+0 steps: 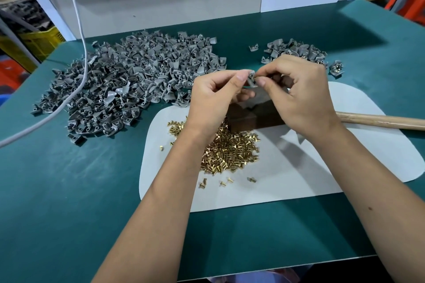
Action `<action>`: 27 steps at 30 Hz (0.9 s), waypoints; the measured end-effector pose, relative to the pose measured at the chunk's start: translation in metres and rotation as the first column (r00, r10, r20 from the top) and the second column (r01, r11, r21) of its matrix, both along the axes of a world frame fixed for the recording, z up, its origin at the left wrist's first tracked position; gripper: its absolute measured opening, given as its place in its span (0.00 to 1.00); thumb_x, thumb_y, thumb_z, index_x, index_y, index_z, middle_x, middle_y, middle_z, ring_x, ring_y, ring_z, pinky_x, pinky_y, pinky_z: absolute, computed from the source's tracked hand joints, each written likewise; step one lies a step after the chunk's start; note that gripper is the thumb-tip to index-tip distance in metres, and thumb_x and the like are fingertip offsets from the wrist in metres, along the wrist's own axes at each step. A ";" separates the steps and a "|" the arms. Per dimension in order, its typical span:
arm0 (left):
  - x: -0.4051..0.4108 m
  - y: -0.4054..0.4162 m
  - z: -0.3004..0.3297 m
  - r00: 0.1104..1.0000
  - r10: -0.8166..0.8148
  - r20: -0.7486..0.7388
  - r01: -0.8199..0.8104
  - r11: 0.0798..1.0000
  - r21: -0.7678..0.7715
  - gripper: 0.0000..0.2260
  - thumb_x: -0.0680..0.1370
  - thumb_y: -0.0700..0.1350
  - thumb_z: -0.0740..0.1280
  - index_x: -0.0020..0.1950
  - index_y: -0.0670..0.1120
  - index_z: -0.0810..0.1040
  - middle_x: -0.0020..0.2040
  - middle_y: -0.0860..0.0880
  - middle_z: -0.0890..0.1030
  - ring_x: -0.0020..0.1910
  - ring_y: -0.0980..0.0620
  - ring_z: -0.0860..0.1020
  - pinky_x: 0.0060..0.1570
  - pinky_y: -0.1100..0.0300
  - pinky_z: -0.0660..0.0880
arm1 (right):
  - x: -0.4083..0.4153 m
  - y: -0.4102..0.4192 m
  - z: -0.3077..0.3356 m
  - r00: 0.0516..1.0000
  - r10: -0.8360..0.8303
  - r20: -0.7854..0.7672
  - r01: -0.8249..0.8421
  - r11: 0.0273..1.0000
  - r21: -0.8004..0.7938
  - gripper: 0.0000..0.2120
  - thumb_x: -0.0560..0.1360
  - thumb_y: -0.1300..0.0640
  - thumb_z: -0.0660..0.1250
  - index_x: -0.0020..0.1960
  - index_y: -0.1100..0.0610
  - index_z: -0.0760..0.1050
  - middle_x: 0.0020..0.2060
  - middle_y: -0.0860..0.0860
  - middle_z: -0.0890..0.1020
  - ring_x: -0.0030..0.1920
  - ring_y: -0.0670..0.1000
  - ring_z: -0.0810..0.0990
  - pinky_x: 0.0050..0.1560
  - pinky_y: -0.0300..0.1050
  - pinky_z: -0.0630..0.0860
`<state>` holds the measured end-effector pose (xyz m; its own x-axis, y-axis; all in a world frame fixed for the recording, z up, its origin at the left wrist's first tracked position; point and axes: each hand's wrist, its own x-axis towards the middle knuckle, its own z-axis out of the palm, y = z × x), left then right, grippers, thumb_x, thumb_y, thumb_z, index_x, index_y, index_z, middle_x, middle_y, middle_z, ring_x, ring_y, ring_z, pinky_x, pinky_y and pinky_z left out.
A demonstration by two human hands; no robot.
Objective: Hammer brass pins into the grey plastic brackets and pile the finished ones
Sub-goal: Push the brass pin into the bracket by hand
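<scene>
A teal-green work table [69, 190] carries a big heap of grey plastic brackets [128, 82] at its far left and a smaller pile of brackets [296, 50] at far right, with a white cable [76, 89] trailing across the big heap. Near the middle lies a pale rounded mat [299, 167], bearing a mound of brass pins [230, 151], a dark block [253, 115] and, partly over its right edge, a wooden handle [379, 119].

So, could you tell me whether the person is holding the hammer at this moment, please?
No, the hammer handle lies on the table to the right, while the left hand and right hand both pinch one grey bracket.
</scene>
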<state>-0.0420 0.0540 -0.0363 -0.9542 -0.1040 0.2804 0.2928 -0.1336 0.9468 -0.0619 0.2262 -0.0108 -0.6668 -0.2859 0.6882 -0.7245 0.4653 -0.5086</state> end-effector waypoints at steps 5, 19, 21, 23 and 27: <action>0.000 -0.003 -0.001 0.998 -0.059 -0.023 0.060 0.998 0.024 0.10 0.75 0.31 0.73 0.55 0.38 0.84 0.47 0.42 0.87 0.43 0.48 0.85 0.48 0.59 0.81 | 0.002 0.000 0.001 1.000 -0.026 0.017 0.026 1.000 0.004 0.04 0.76 0.62 0.71 0.48 0.60 0.84 0.42 0.50 0.84 0.44 0.48 0.81 0.46 0.36 0.75; 0.002 0.000 0.000 0.999 -0.052 -0.011 0.052 0.998 0.019 0.11 0.71 0.28 0.75 0.51 0.37 0.84 0.43 0.42 0.87 0.41 0.48 0.86 0.45 0.60 0.83 | 0.004 -0.001 0.002 0.988 -0.071 0.139 0.071 0.997 0.005 0.03 0.74 0.60 0.72 0.45 0.55 0.84 0.37 0.47 0.84 0.40 0.46 0.82 0.46 0.35 0.77; 0.003 0.001 0.000 0.999 -0.040 0.000 0.040 0.999 0.017 0.11 0.71 0.28 0.75 0.51 0.36 0.84 0.43 0.42 0.87 0.41 0.47 0.86 0.45 0.59 0.83 | 0.003 -0.001 0.001 0.985 -0.075 0.155 0.076 0.997 0.003 0.03 0.74 0.61 0.72 0.44 0.54 0.84 0.37 0.47 0.84 0.40 0.46 0.82 0.46 0.36 0.77; 0.003 0.001 0.000 1.000 -0.027 0.004 0.027 1.000 0.001 0.11 0.71 0.28 0.75 0.53 0.35 0.84 0.44 0.40 0.87 0.42 0.46 0.86 0.47 0.57 0.84 | 0.003 -0.002 0.001 0.982 -0.079 0.169 0.080 0.997 -0.003 0.03 0.74 0.60 0.73 0.44 0.53 0.84 0.38 0.46 0.84 0.40 0.45 0.82 0.45 0.36 0.77; 0.003 0.003 0.001 1.000 0.015 -0.028 -0.017 0.995 -0.095 0.15 0.72 0.29 0.75 0.57 0.37 0.83 0.45 0.36 0.85 0.44 0.44 0.84 0.55 0.47 0.83 | 0.001 0.001 0.002 0.977 -0.054 0.206 0.057 0.998 -0.011 0.04 0.75 0.60 0.73 0.46 0.53 0.85 0.38 0.43 0.84 0.41 0.42 0.82 0.46 0.33 0.74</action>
